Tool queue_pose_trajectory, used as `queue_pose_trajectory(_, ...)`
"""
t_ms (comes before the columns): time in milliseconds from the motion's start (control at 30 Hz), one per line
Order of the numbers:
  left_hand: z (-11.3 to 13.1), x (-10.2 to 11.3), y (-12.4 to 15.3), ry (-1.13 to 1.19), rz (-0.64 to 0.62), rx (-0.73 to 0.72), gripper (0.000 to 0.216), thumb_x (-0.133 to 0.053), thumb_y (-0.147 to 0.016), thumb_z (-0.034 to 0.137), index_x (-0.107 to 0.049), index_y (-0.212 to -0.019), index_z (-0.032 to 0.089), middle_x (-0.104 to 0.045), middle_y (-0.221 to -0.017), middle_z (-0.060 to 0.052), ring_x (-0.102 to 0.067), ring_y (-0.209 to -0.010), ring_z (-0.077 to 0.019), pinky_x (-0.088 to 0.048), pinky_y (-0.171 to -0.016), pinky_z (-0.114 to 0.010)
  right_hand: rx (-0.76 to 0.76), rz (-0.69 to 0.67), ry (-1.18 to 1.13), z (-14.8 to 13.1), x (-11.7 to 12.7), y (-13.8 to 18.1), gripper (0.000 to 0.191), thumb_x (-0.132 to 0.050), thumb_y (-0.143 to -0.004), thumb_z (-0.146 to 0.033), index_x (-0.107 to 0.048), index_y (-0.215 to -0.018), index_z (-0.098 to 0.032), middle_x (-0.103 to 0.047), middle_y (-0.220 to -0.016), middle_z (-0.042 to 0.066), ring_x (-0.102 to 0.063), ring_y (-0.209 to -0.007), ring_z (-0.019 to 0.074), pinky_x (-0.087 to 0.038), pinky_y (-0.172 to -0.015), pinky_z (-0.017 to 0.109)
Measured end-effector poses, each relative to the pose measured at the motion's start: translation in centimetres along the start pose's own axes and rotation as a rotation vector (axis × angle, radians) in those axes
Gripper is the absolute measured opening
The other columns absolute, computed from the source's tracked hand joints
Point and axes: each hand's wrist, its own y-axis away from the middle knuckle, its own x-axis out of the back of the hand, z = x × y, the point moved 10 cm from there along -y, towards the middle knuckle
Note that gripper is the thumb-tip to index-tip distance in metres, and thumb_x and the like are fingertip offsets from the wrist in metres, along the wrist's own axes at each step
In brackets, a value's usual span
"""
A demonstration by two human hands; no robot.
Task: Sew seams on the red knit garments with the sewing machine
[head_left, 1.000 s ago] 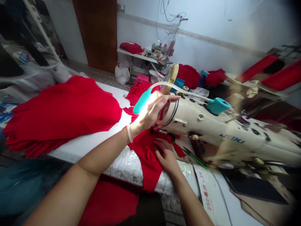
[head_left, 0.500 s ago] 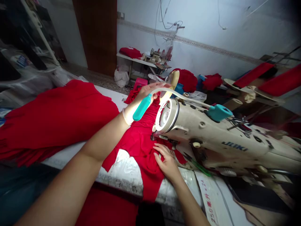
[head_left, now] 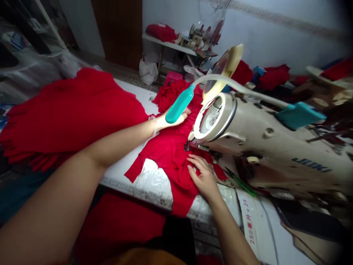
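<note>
My right hand [head_left: 203, 176] lies on the red fabric [head_left: 179, 169], in front of the sewing machine's needle area, with its fingers stretched out and the thumb apart. A small pale spot shows between thumb and fingers; I cannot make it out. My left hand [head_left: 162, 121] is over the red cloth to the left of the machine head. The teal lamp [head_left: 180, 105] on its bendy white neck covers much of that hand, and only some fingertips show. The sewing machine [head_left: 256, 136] has its presser foot [head_left: 187, 146] over the fabric.
A large pile of red fabric pieces [head_left: 74, 114] lies on the left of the table. Green-handled thread snips [head_left: 242, 184] lie beneath the machine arm. A round yellow-rimmed piece [head_left: 233, 68] sticks up behind the machine head. Another machine [head_left: 197, 36] stands on a table at the back.
My left hand has come down from beside the yellow-rimmed piece to the red cloth behind the lamp. My right hand stays on the fabric. The head view has shifted.
</note>
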Motion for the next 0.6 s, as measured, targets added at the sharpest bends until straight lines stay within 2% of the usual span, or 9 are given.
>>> queue_pose_trajectory(100, -0.2, -2.6, 7.1, -0.134, -0.146, -0.062, 0.036, -0.050, -0.087, 0.005, -0.073, -0.114, 0.013, -0.067, -0.097, -0.008, -0.060, -0.097, -0.0219, -0.048, -0.096, -0.038, 0.045, 0.013, 0.036, -0.5, 0.0, 0.0, 0.025, -0.054, -0.095, -0.030, -0.068, -0.114, -0.023, -0.067, -0.125, 0.009, -0.060, -0.118, 0.0249, -0.046, -0.103, 0.047)
queue_pose_trajectory(167, 0.8, -4.0, 9.9, -0.302, -0.251, -0.143, 0.037, -0.048, -0.089, 0.008, -0.070, -0.118, 0.013, -0.063, -0.100, -0.011, -0.057, -0.098, -0.0259, -0.048, -0.091, -0.040, 0.074, 0.019, 0.061, -0.8, 0.0, 0.0, 0.025, -0.053, -0.095, -0.029, -0.068, -0.114, -0.022, -0.068, -0.124, 0.010, -0.061, -0.117, 0.0253, -0.047, -0.102, 0.047)
queue_pose_trajectory(233, 1.5, -5.1, 11.0, -0.436, -0.325, -0.185, 0.037, -0.045, -0.092, 0.010, -0.067, -0.121, 0.012, -0.060, -0.103, -0.013, -0.056, -0.097, -0.0266, -0.048, -0.086, -0.039, 0.100, 0.027, 0.086, -1.1, -0.1, 0.0, 0.025, -0.053, -0.095, -0.028, -0.068, -0.114, -0.020, -0.068, -0.123, 0.011, -0.061, -0.116, 0.0257, -0.048, -0.100, 0.047)
queue_pose_trajectory(333, 2.1, -5.8, 10.9, -0.463, -0.348, -0.165, 0.035, -0.045, -0.095, 0.014, -0.065, -0.123, 0.013, -0.059, -0.105, -0.014, -0.055, -0.095, -0.0261, -0.047, -0.082, -0.037, 0.118, 0.040, 0.121, -1.4, 0.0, 0.1, 0.026, -0.052, -0.095, -0.028, -0.068, -0.114, -0.019, -0.068, -0.122, 0.011, -0.062, -0.114, 0.0261, -0.049, -0.099, 0.048)
queue_pose_trajectory(400, 2.7, -5.7, 10.8, -0.404, -0.338, -0.164, 0.030, -0.049, -0.096, 0.018, -0.066, -0.120, 0.012, -0.059, -0.104, -0.013, -0.055, -0.095, -0.0258, -0.047, -0.082, -0.036, 0.113, 0.052, 0.120, -1.6, 0.3, 0.1, 0.026, -0.052, -0.095, -0.028, -0.069, -0.112, -0.019, -0.069, -0.120, 0.011, -0.062, -0.113, 0.0263, -0.049, -0.099, 0.048)
queue_pose_trajectory(467, 3.5, -5.3, 11.2, -0.263, -0.338, -0.139, 0.024, -0.054, -0.097, 0.027, -0.071, -0.103, 0.011, -0.061, -0.096, -0.011, -0.056, -0.090, -0.0236, -0.047, -0.081, -0.035, 0.088, 0.088, 0.092, -2.0, 1.1, 0.2, 0.025, -0.053, -0.094, -0.029, -0.071, -0.108, -0.019, -0.070, -0.116, 0.012, -0.063, -0.111, 0.0264, -0.049, -0.099, 0.047)
queue_pose_trajectory(533, 4.0, -5.2, 12.2, 0.008, -0.412, -0.048, 0.035, -0.053, -0.099, 0.039, -0.070, -0.085, 0.011, -0.062, -0.086, -0.008, -0.059, -0.082, -0.0198, -0.048, -0.076, -0.031, 0.010, 0.153, 0.017, -2.1, 2.4, 0.2, 0.023, -0.056, -0.093, -0.032, -0.072, -0.103, -0.019, -0.072, -0.111, 0.012, -0.065, -0.107, 0.0262, -0.049, -0.099, 0.047)
queue_pose_trajectory(600, 4.6, -5.8, 13.9, 0.362, -0.541, 0.093, 0.046, -0.041, -0.103, 0.048, -0.069, -0.094, 0.012, -0.067, -0.087, -0.008, -0.063, -0.079, -0.0173, -0.050, -0.072, -0.029, -0.173, 0.195, -0.173, -1.5, 3.1, 0.2, 0.024, -0.059, -0.092, -0.038, -0.073, -0.103, -0.021, -0.073, -0.108, 0.010, -0.067, -0.103, 0.0249, -0.050, -0.098, 0.046)
